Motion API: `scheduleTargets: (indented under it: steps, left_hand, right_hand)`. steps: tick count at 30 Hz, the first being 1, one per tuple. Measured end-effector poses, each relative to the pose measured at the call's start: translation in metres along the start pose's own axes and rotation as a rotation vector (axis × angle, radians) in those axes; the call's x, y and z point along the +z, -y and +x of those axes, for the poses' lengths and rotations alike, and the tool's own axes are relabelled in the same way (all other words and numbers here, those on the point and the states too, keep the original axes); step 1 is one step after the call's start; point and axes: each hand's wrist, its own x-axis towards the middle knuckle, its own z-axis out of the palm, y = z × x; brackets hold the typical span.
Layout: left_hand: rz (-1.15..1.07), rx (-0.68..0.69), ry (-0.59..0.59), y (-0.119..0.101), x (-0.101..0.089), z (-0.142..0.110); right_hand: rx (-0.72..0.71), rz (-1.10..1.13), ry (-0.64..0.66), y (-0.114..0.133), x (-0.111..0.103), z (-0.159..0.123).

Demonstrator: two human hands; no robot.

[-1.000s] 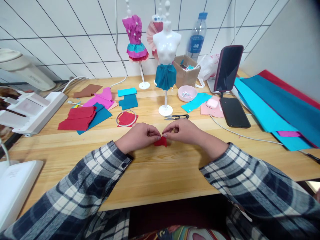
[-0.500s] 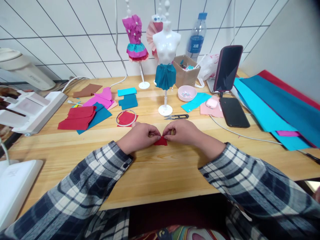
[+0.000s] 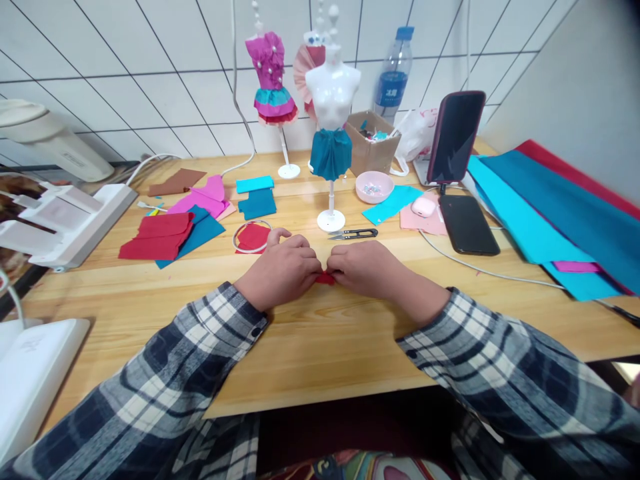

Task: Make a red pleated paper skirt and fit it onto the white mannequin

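A small piece of red crepe paper (image 3: 325, 279) is pinched between my two hands above the wooden table (image 3: 320, 347). My left hand (image 3: 286, 272) grips its left side, the index finger raised; my right hand (image 3: 367, 268) has its fingers closed on the right side. Most of the piece is hidden by the fingers. Just beyond my hands lie thread snips (image 3: 356, 234). Left of them, a silver ring (image 3: 234, 238) rests on a red sheet (image 3: 253, 236). A white mini mannequin (image 3: 332, 83) in a teal skirt (image 3: 331, 153) stands behind.
Red sheets (image 3: 155, 239) and other coloured pieces lie at left, near a power strip (image 3: 85, 227). A pink bowl (image 3: 375, 187), cardboard box (image 3: 374, 150), black phone (image 3: 470, 225) and long coloured sheets (image 3: 545, 207) are at right. Two dressed mannequins, one in a magenta dress (image 3: 270, 67), stand at the back.
The fingers have curled further over the red piece, so less of it shows, and it looks folded or gathered smaller. My left index finger has lifted. The other things stay put.
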Motion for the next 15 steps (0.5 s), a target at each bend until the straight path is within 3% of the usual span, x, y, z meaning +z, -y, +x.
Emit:
scheduleTargets:
  steps: [6, 15]
  left_hand:
    - [-0.126, -0.094, -0.017, -0.0024, -0.0026, 0.0012]
    - [-0.120, -0.123, -0.028, -0.0029, 0.0016, 0.0030]
  right_hand:
    - [0.060, 0.162, -0.040, -0.0022, 0.0020, 0.0014]
    - [0.133, 0.201, -0.009, -0.0008, 0.0038, 0.0036]
